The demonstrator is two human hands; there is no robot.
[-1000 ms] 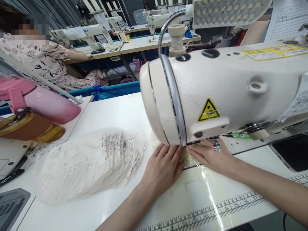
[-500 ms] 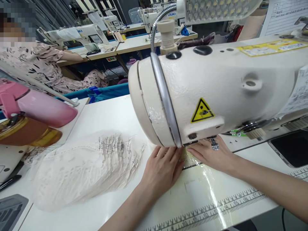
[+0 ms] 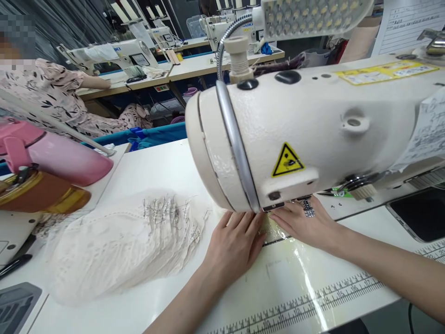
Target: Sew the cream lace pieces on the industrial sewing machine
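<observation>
Under the head of a cream sewing machine (image 3: 299,125), my left hand (image 3: 232,241) lies flat on the work surface, its fingers stretched forward and their tips hidden by the machine. My right hand (image 3: 306,222) rests just to the right, palm down and fingers extended, partly behind the machine's metal thread parts (image 3: 307,207). Whatever fabric lies under the fingers at the needle is hidden. Left of my left hand sits a loose pile of sheer white fabric pieces (image 3: 121,250) with dark thread ends along one side.
A pink bottle (image 3: 69,153) and an amber container (image 3: 45,190) stand at left. A phone (image 3: 420,213) lies at right, and a printed ruler (image 3: 299,308) runs along the front edge. Behind, a person in a patterned garment (image 3: 59,97) sits by other sewing machines (image 3: 111,55).
The view has shifted slightly, so the machine appears a little lower and further left. Both hands stay in nearly the same place. The person behind has leaned a little to the left.
</observation>
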